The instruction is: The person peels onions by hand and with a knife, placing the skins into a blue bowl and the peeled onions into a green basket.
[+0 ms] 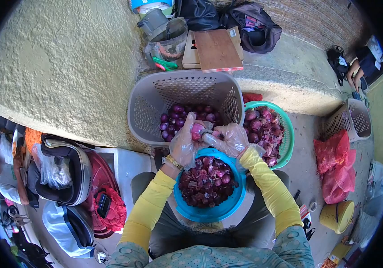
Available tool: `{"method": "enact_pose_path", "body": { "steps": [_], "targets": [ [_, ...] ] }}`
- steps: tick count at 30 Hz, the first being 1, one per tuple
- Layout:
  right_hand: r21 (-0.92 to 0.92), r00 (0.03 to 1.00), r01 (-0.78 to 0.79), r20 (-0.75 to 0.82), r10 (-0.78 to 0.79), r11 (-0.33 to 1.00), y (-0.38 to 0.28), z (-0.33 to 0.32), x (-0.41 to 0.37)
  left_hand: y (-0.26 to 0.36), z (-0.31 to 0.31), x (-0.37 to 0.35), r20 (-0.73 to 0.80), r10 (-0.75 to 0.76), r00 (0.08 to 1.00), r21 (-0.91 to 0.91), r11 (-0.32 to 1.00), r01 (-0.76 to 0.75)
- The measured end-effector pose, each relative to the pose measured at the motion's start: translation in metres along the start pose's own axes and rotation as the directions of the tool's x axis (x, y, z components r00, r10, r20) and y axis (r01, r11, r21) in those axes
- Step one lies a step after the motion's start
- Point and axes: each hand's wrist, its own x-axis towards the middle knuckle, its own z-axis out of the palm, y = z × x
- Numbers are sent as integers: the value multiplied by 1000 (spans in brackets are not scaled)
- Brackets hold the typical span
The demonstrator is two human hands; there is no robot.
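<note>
Blue bowl (209, 210) of peels on lap, just under hands; gloved L hand (183, 145), wrist bent up, grips red onion (197, 131); R hand (229, 139) closed on knife (206, 136) touching it; grey basket (155, 98) beyond

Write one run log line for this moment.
left hand: red onion | right hand: knife on it | below: blue bowl, peels | behind: grey basket

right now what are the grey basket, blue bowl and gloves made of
Grey basket: matt moulded plastic, by its perforated walls. Blue bowl: probably plastic, smooth uniform rim. Gloves on left hand and right hand: thin clear film, wrinkled, likely polythene.
</note>
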Motion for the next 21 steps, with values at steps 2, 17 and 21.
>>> {"method": "enact_pose_path", "body": {
  "steps": [2, 17, 21],
  "targets": [
    [-18, 1000, 24, -13, -24, 1000, 2, -1, 1, 0, 3, -1, 1, -20, 1000, -26, 999, 20],
    [-136, 998, 0, -65, -9, 991, -11, -8, 1, -9, -4, 4, -31, 117, 993, 372, 923, -97],
    [-151, 998, 33, -46, -40, 988, -10, -6, 0, -4, -2, 1, -71, 101, 992, 374, 925, -67]
  ]
}}
